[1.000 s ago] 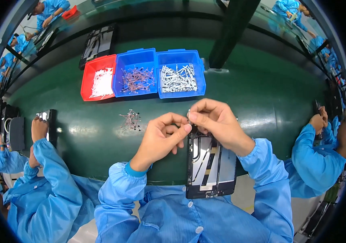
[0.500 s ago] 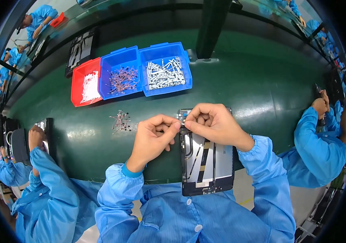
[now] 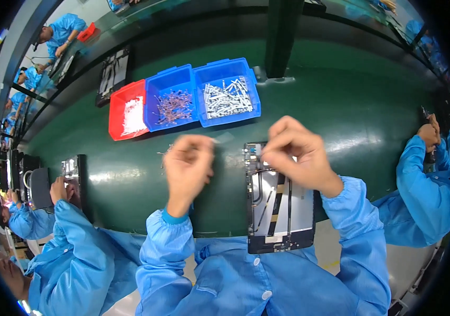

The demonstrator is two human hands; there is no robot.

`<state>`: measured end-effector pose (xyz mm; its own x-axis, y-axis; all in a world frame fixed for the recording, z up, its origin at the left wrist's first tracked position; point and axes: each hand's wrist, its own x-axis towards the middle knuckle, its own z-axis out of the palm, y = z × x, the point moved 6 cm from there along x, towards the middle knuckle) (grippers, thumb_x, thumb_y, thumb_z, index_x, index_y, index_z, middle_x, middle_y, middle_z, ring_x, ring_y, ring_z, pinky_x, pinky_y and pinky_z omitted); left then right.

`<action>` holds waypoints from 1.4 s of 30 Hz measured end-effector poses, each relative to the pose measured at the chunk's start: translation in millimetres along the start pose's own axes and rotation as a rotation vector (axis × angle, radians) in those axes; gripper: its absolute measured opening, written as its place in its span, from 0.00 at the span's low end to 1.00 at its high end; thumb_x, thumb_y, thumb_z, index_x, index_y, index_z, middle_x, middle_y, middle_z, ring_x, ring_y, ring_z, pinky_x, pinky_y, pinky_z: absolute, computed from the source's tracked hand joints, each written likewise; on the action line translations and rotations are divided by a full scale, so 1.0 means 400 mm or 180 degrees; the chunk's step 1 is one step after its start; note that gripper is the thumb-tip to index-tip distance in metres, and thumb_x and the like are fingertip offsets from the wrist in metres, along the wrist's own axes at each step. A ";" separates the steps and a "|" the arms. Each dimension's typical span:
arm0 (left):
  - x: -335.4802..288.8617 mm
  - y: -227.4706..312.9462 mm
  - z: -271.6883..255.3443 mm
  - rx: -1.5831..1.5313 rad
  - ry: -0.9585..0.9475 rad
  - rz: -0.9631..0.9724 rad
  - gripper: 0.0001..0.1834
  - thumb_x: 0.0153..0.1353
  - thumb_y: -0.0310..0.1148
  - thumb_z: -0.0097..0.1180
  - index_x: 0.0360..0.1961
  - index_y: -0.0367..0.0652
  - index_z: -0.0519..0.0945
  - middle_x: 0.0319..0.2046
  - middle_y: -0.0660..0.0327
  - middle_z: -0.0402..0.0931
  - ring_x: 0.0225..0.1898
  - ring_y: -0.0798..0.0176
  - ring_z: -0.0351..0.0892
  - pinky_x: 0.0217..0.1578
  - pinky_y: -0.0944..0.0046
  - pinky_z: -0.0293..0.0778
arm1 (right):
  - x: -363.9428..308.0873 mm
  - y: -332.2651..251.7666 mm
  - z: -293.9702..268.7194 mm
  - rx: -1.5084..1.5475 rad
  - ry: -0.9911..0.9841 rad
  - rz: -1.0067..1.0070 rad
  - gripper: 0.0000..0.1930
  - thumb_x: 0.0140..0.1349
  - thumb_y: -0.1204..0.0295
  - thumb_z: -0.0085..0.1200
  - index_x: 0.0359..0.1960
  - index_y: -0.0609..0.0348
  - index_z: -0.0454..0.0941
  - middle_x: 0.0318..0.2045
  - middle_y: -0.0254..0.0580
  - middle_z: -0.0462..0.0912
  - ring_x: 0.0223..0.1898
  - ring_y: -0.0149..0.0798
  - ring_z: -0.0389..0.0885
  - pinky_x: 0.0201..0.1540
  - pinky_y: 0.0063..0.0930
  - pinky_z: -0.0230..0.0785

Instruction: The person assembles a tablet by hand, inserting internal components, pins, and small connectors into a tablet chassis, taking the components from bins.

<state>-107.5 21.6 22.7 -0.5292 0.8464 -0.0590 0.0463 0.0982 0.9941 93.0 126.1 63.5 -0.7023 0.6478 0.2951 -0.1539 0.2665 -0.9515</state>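
I note my left hand (image 3: 188, 160) has drawn away from my right hand (image 3: 293, 152), fingers pinched, contents unclear; right stays pinched over the tablet frame (image 3: 280, 203).

Three bins (image 3: 183, 100) behind panel (image 3: 280, 205) (panel at rt, near edge).

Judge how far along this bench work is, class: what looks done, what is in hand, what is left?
Done: a flat dark panel lies on the green table before the person, with three bins stocked behind it: red, blue with brownish parts, blue with silvery parts.
In hand: the right hand pinches at the panel's top edge; the left hand, blurred, is beside it.
Left: cannot be judged; loose small parts lie unused.
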 end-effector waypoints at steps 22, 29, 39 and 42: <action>-0.252 -0.038 0.155 -0.0490 -0.1677 -0.1469 0.35 0.64 0.36 0.63 0.66 0.31 0.63 0.40 0.60 0.78 0.29 0.76 0.76 0.26 0.76 0.70 | -0.213 0.065 -0.073 0.0103 0.1098 0.0513 0.04 0.65 0.79 0.57 0.34 0.66 0.75 0.23 0.28 0.78 0.23 0.14 0.70 0.23 0.11 0.58; -0.208 0.003 0.289 -0.0482 -0.2306 -0.2240 0.23 0.65 0.36 0.61 0.59 0.41 0.73 0.42 0.65 0.80 0.38 0.73 0.79 0.31 0.71 0.75 | -0.203 0.039 -0.113 0.0348 0.1495 0.0305 0.03 0.66 0.80 0.56 0.36 0.67 0.75 0.27 0.33 0.81 0.24 0.18 0.74 0.24 0.12 0.65; -0.056 0.194 0.313 0.1084 -0.0167 0.2719 0.14 0.56 0.20 0.63 0.44 0.30 0.80 0.26 0.54 0.81 0.26 0.64 0.81 0.22 0.69 0.73 | -0.018 -0.307 -0.167 0.0977 0.0931 -0.0671 0.05 0.65 0.75 0.56 0.35 0.65 0.75 0.25 0.40 0.82 0.18 0.20 0.71 0.19 0.16 0.62; -0.040 0.143 0.312 0.1633 0.0175 0.3109 0.37 0.48 0.16 0.59 0.64 0.26 0.67 0.34 0.53 0.81 0.27 0.58 0.83 0.28 0.62 0.79 | 0.021 -0.316 -0.119 0.1032 0.0503 -0.0555 0.02 0.64 0.80 0.55 0.34 0.65 0.76 0.35 0.40 0.80 0.31 0.24 0.75 0.37 0.20 0.71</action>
<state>9.4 78.8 69.0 -0.1097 0.6548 0.7478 0.8042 -0.3837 0.4539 139.6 131.7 190.5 -0.5346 0.7213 0.4404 -0.4905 0.1595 -0.8567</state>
